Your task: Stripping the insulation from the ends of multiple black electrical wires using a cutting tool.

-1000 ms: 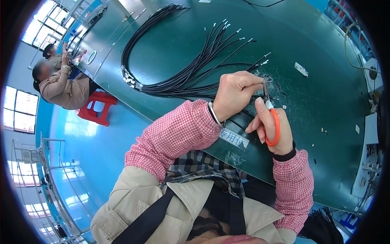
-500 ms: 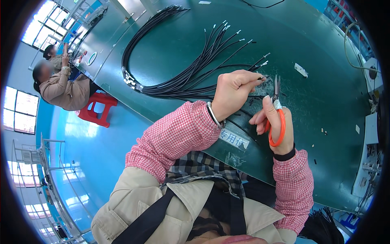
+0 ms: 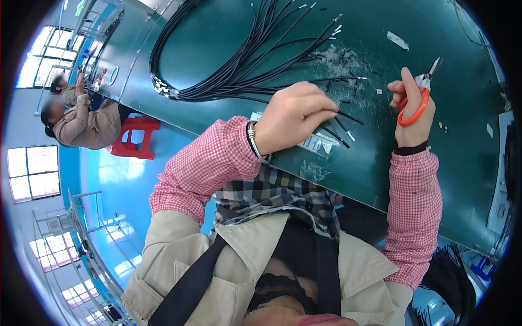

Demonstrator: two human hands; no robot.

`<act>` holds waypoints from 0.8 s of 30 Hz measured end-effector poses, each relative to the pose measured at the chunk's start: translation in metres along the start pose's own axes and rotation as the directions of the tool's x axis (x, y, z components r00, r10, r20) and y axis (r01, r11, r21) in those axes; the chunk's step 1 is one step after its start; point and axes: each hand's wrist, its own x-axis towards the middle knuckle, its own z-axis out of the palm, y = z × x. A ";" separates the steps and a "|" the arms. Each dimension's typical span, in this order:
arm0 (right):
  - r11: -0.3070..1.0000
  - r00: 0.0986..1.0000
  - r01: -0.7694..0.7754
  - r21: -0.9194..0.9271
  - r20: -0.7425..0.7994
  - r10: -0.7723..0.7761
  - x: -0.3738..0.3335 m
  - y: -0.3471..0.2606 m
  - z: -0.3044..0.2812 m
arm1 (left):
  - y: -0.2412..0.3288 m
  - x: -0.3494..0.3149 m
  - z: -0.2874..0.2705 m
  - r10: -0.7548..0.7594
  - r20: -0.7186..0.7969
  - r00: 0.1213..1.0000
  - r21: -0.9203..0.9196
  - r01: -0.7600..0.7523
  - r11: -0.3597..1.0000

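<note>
My left hand (image 3: 298, 118) is closed in a pinch over the near edge of the green table. Between thumb and forefinger it holds a black cable (image 3: 353, 118), whose short end sticks out to the right. Just below the fingers lie more cable ends, one with a white tip (image 3: 350, 136). My right hand (image 3: 417, 117) is farther right, fingers curled through the orange handles of a pair of scissors (image 3: 414, 117). Their blades point up and away, apart from any cable. A looped bundle of black cables (image 3: 220, 87) with white-tipped ends spreads beyond my left hand.
Shredded fibre and black scraps (image 3: 340, 62) lie beyond my hands on the green table (image 3: 375, 174). A white strip (image 3: 397, 41) lies farther back. At left are a red stool (image 3: 133, 138) and a seated person (image 3: 89, 122). More black cables (image 3: 448, 277) hang at lower right.
My right hand with the scissors has moved right, away from my left hand. My left hand has shifted left and nearer to me. The whole view has also shifted somewhat.
</note>
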 end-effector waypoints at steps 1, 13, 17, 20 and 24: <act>1.000 1.000 -0.006 0.011 0.006 0.006 0.000 0.000 0.000 | 0.000 -0.002 0.001 0.068 0.055 0.996 0.073 -0.071 0.995; 0.999 0.995 -0.044 -0.025 0.084 0.046 0.000 0.000 -0.004 | 0.006 0.014 0.011 0.114 0.305 0.945 0.368 -0.227 0.902; 0.999 0.990 -0.024 -0.048 0.137 0.030 0.001 0.001 -0.004 | 0.012 0.023 0.016 0.137 0.359 0.923 0.468 -0.305 0.830; 0.997 0.983 0.007 -0.081 0.181 0.007 -0.001 -0.004 -0.003 | 0.012 0.030 0.018 0.123 0.270 0.955 0.406 -0.229 0.885; 0.987 0.948 0.049 -0.156 0.317 0.003 -0.011 -0.009 0.005 | 0.003 0.039 0.009 -0.018 -0.020 1.000 0.031 0.018 0.999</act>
